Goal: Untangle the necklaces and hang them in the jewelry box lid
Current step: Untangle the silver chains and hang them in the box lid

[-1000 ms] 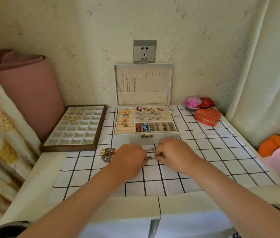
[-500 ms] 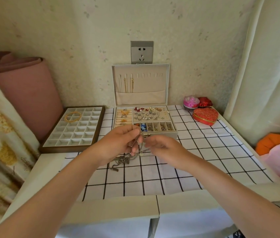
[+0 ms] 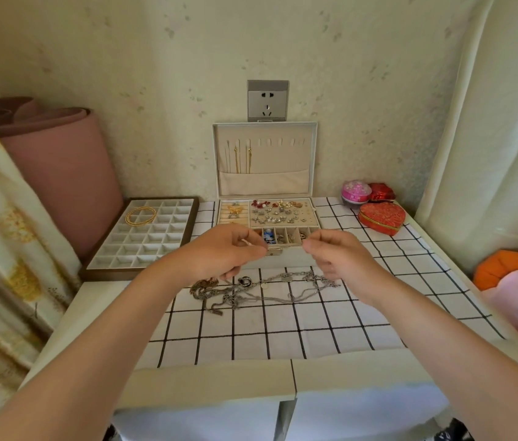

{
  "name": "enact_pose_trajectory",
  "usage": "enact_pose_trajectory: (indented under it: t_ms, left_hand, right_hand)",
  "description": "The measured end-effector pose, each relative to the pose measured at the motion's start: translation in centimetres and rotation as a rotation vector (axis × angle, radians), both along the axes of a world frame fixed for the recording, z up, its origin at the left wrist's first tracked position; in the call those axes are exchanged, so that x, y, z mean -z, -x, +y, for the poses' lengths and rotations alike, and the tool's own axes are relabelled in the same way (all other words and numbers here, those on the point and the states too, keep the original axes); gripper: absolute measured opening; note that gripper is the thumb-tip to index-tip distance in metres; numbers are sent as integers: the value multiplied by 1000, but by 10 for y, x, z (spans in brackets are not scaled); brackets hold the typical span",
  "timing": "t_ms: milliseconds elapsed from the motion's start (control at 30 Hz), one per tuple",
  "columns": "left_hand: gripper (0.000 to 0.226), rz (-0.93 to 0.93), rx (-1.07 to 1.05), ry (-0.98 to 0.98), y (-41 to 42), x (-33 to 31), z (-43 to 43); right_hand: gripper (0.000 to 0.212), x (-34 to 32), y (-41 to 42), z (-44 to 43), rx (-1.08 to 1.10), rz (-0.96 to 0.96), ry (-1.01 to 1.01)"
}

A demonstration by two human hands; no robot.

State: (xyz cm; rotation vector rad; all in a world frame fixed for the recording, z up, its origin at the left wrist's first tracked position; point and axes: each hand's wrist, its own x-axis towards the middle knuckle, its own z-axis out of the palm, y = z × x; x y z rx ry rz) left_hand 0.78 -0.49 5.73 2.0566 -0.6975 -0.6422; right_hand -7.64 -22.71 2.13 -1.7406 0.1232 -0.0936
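Observation:
A tangle of silver and bronze necklaces [image 3: 251,291] lies on the checked cloth in front of the white jewelry box [image 3: 283,259]. The box's upright lid [image 3: 265,160] carries a row of hooks; a few gold and pale chains hang from the left ones into its pocket. My left hand [image 3: 222,253] and my right hand [image 3: 337,253] are raised above the tangle, a little apart. Each pinches an end of a thin silver chain [image 3: 283,246] stretched between them, just in front of the box.
A brown divided tray [image 3: 117,243] with gold bangles sits at the left. A red heart box [image 3: 381,218] and small pink and red boxes stand at the back right. A pink roll leans at the left wall; curtains flank both sides.
My hands lifted off the tangle on the cloth, rose in front of the box and then spread apart, drawing one thin chain taut between them. The rest of the tangle now lies spread out below.

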Motion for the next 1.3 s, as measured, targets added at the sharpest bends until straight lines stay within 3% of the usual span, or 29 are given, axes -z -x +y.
enact_pose_trajectory:
  t_ms: [100,200,367,467,600,700,800,933,1067,1200,1300]
  left_hand:
    - [28,-48,20,-89,0,-4,-2]
    - [38,29,31,-50,1,-6,-11]
    - [23,172,140,86,16,-8,-31]
    - [16,246,256,122,29,-5,-47]
    - [23,250,421,-10,47,8,-72]
    - [26,200,531,-141,56,14,-84]
    - [24,192,471,-158,53,23,-93]
    - [17,-196,300,-218,34,40,-93]
    - [14,-432,258,-409,27,53,-88]
    - [6,-459,245,-483,24,58,-89]
    - [6,-475,303,-529,22,56,-89]
  right_hand:
    - [29,1,6,-8,62,-37,321]
    - [37,7,13,-15,84,-21,474]
    - [46,6,24,-32,111,23,850]
    - [46,6,29,-47,93,140,778]
    - [52,5,34,-58,115,211,693]
    - [52,9,39,-66,34,230,930]
    - [49,16,47,-75,-67,263,1169]
    - [38,24,52,-82,-135,308,1320]
    - [39,27,50,-80,-80,180,1340]
    - [40,30,50,-53,-92,111,1101]
    - [23,32,53,-35,-134,146,977]
